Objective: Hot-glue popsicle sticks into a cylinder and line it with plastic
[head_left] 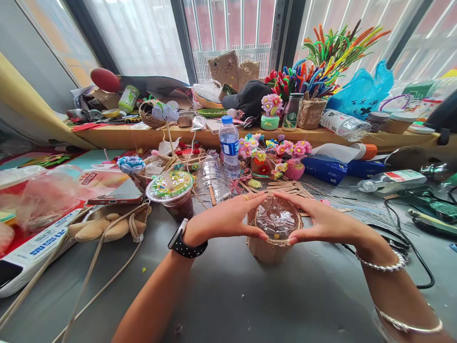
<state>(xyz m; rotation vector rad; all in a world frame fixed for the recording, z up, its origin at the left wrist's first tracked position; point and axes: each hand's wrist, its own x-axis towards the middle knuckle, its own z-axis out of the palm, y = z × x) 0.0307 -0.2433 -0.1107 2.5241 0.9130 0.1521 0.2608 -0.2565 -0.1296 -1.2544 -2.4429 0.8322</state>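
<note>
A round container (269, 247) covered in brown strips stands on the grey table, with a clear, ridged plastic piece (277, 219) at its top. My left hand (228, 216) rests against the left side of its rim, thumb in front and fingers stretched behind. On the right side, my right hand (321, 219) mirrors it, its fingers extended and its thumb at the front rim. Together both hands hold the container between them. Thin flat wooden sticks (291, 187) lie just behind it.
A lidded drink cup (174, 195) stands near my left wrist, beside a phone (116, 197) on a tan pouch (107, 226). A water bottle (229, 147) and crocheted flowers (280, 152) are behind. Black cables (410, 243) lie right.
</note>
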